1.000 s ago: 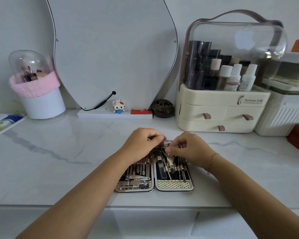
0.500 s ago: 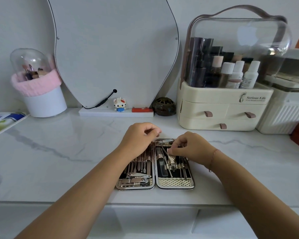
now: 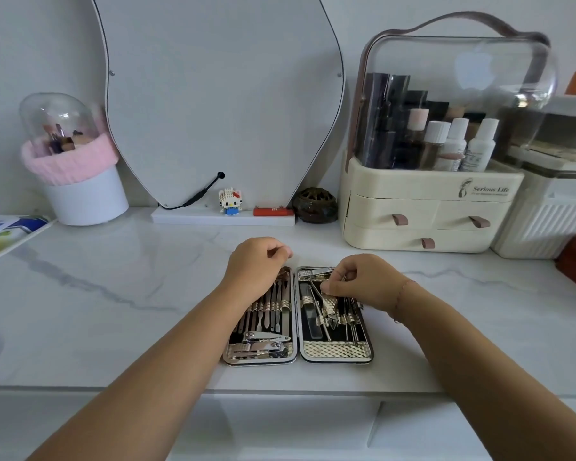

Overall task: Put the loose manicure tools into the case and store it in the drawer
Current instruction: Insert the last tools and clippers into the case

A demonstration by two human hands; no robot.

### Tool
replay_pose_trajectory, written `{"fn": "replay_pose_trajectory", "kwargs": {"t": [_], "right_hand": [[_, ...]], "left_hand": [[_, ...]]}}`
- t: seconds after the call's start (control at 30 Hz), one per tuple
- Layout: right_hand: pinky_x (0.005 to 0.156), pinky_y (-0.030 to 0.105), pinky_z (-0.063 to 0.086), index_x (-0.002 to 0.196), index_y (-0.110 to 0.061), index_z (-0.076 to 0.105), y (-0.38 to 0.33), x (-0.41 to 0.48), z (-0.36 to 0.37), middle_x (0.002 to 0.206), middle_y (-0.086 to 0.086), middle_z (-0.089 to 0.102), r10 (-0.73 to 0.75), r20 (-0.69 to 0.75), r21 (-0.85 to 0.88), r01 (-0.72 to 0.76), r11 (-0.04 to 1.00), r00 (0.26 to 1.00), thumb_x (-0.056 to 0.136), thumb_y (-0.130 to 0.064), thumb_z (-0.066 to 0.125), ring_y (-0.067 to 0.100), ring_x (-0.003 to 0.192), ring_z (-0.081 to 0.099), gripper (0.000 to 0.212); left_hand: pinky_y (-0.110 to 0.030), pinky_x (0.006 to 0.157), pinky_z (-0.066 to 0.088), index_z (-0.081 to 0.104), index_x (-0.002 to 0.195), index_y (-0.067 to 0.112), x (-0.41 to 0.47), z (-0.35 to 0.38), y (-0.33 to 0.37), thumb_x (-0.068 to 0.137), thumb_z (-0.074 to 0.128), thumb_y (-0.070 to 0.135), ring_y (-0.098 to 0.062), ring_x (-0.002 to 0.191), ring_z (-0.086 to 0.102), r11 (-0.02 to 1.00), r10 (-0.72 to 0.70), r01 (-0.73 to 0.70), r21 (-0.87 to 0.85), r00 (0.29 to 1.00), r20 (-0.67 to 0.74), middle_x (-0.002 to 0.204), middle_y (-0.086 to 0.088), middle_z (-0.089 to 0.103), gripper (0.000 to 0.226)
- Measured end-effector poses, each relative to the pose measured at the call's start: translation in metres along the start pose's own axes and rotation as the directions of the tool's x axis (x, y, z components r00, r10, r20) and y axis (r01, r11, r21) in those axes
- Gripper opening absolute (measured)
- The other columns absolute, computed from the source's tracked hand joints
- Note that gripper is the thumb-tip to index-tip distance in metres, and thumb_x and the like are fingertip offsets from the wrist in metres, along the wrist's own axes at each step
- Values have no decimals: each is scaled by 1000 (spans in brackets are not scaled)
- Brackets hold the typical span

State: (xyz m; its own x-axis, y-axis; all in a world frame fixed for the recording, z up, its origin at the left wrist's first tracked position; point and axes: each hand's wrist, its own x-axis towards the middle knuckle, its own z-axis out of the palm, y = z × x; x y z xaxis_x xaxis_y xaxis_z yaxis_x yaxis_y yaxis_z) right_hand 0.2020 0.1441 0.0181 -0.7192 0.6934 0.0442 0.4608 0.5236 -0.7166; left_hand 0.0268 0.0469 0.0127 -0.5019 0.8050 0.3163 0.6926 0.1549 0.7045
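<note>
An open manicure case (image 3: 337,353) lies flat on the marble counter near its front edge, both halves lined with metal tools in gold loops. Large nail clippers (image 3: 263,344) sit in the near end of the left half. My left hand (image 3: 253,269) rests over the far end of the left half, fingers curled with nothing visible in them. My right hand (image 3: 363,282) hovers over the right half, thumb and forefinger pinched on a slim metal tool (image 3: 317,302) that lies slanted across the loops. A small clipper (image 3: 320,270) sits at the far end of that half.
A cream cosmetics organizer (image 3: 396,207) with three small drawers and a clear lid stands at the back right, a white ribbed box (image 3: 546,227) beside it. A mirror (image 3: 213,94), a toy figure (image 3: 229,201), a dark round pot (image 3: 315,204) and a brush holder (image 3: 80,191) line the back. White drawer fronts (image 3: 300,427) sit below the counter.
My left hand has drawn away from the right hand, to the far left corner of the case. My right hand has moved slightly toward me over the right half, still pinching.
</note>
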Motion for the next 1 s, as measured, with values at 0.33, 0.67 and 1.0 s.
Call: {"fn": "replay_pose_trajectory", "kwargs": {"t": [0.33, 0.67, 1.0], "right_hand": [[41, 8, 29, 63, -23, 63, -10, 2, -6, 48, -12, 40, 21, 65, -33, -19, 999, 998, 72, -29, 79, -1, 44, 39, 19], [47, 14, 29, 64, -19, 63, -15, 3, -4, 39, -16, 43, 72, 83, -58, -68, 996, 994, 73, -28, 78, 2, 48, 40, 19], [64, 20, 43, 90, -20, 63, -5, -22, -5, 82, -3, 55, 89, -81, 94, -81, 992, 993, 75, -25, 75, 12, 74, 53, 19]], "left_hand": [[-24, 78, 44, 72, 94, 22, 0, 0, -2, 92, 52, 30, -8, 90, 60, 1000, -9, 9, 13, 1000, 15, 99, 8, 70, 22], [-24, 73, 41, 73, 92, 21, 0, -1, -3, 92, 52, 30, -7, 91, 59, 999, -27, 28, -26, 999, 33, 98, 7, 70, 23], [-19, 79, 41, 67, 90, 33, -12, -26, -14, 90, 56, 29, -1, 95, 59, 960, -144, 165, -228, 984, 104, 96, 19, 66, 12]]}}
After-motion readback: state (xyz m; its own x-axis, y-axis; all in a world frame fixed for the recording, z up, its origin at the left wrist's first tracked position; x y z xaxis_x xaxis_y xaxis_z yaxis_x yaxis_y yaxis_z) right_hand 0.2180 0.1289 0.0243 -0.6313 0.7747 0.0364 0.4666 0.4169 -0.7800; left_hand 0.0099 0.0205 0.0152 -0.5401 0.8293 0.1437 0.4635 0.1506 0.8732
